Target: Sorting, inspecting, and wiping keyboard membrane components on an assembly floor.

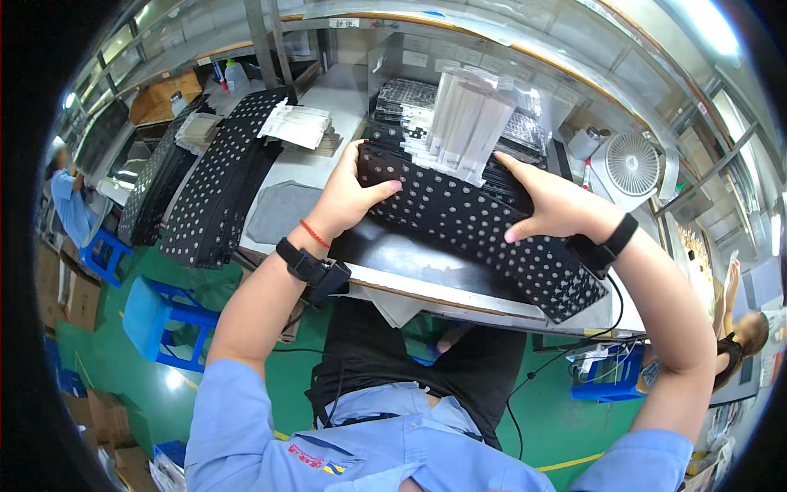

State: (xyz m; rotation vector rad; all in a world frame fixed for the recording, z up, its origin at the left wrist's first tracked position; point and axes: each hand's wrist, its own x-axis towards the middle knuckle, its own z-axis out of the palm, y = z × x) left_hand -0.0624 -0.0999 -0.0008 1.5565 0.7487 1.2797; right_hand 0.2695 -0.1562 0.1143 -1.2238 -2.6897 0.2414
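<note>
A stack of long black sheets with silver dots (459, 215) lies slantwise over the bench's near side, its right end drooping past the front. My left hand (352, 193) grips the left end, thumb on the front face and fingers behind. Farther right, my right hand (551, 201) clasps the same stack, thumb in front and fingers over the back edge. A pile of white, glossy strips (469, 123) leans on top between my hands; whether they are paper or plastic I cannot tell. Behind them are more dark patterned sheets (403, 94). A dark, shiny plate (426, 261) lies beneath.
More dotted black sheets (223, 176) and a white bundle (299, 125) lie to the left, near a grey cloth (283, 211). A white fan (633, 164) stands right. A black cable (533, 375) hangs by my right arm. Blue stool (164, 320) at left; people sit at both sides.
</note>
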